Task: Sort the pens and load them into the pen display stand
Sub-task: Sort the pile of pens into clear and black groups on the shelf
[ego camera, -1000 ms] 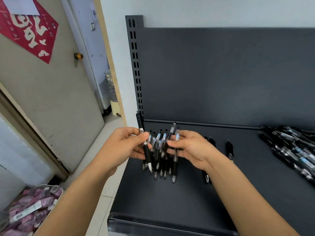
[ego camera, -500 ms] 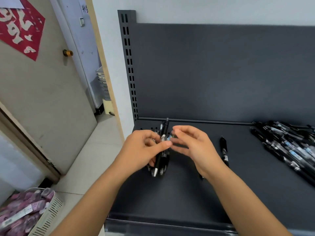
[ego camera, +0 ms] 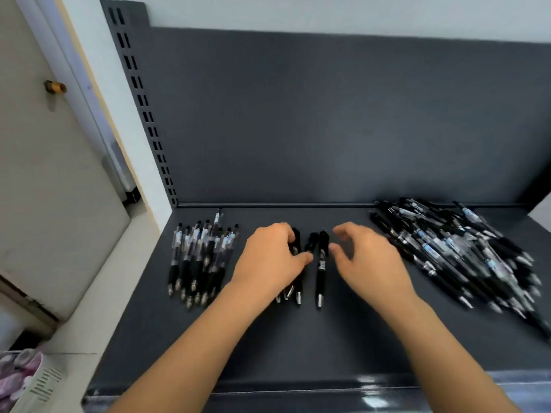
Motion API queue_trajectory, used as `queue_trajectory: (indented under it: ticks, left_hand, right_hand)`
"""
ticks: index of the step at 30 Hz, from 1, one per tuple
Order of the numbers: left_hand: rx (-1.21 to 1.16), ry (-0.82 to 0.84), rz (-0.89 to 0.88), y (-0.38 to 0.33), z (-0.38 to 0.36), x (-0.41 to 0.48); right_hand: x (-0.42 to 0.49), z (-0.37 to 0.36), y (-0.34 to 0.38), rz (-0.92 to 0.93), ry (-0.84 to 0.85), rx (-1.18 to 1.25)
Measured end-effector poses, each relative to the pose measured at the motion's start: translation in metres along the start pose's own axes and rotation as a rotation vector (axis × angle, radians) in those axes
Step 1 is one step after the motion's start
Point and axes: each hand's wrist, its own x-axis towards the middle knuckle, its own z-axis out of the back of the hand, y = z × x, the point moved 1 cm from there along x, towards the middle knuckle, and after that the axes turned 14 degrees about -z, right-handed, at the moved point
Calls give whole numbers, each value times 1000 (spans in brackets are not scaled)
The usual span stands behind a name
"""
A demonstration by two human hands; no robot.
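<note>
We look down on a dark grey metal shelf (ego camera: 298, 338) with a flat grey back wall.

Our left hand (ego camera: 271, 260) lies on a small bunch of black pens (ego camera: 295, 290) in the middle of the shelf. Its fingers are bent over the tops of these pens and the thumb points to 3 o'clock. We cannot tell if it grips them or only rests on them.

Just to the 3 o'clock side of that bunch lies one black pen with a silver tip (ego camera: 320, 272), with its tip at 6 o'clock. It has a little white label, but the writing is too blurry to read.

Our right hand (ego camera: 366, 263) is just beside this pen, on its 3 o'clock side. The fingers are loosely bent and spread, and it holds nothing.

At 9 o'clock from the left hand is a neat row of clear and black click pens (ego camera: 198, 257), all with tips at 6 o'clock. At 3 o'clock from the right hand is a big messy heap of black and clear pens (ego camera: 453, 251). Their pale blue labels are too blurry to read.

On the floor at 8 o'clock stands a white basket of pink packets (ego camera: 44, 380)
</note>
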Motion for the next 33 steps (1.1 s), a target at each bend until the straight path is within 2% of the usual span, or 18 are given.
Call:
queue_trajectory:
  ticks: [5,7,11,14,17,18,20,27,31,33]
  left_hand:
    - [287,-3,103,-12,-14,-9]
    - [266,29,175,-15,-22,-13]
    - [151,32,193,-28,-32,-13]
    - [241,75,183,-39,-32,-13]
    - [541,55,50,-58,-28,-7]
    - [587,39,-4,-67,-28,-4]
    - [595,32,-106,-89,-33,5]
    - [570,114,-348,-176,-92,39]
    - [609,71,-341,-214,-127,63]
    - [613,63,-293,-232,-144,74]
  right_hand:
    - [8,-10,-11,-2,208,199]
    - [11,-10,-9,11,278,277]
    - [13,-4,-6,98,361,299]
    - [10,14,-23,154,294,274]
    - [13,40,-56,219,-18,220]
    - [14,50,-70,222,-116,184]
    - [19,72,-99,170,-196,78]
    - [57,133,-193,-68,-130,-139]
    - [86,137,-228,-131,-1,-148]
    - [99,138,-238,-138,129,-90]
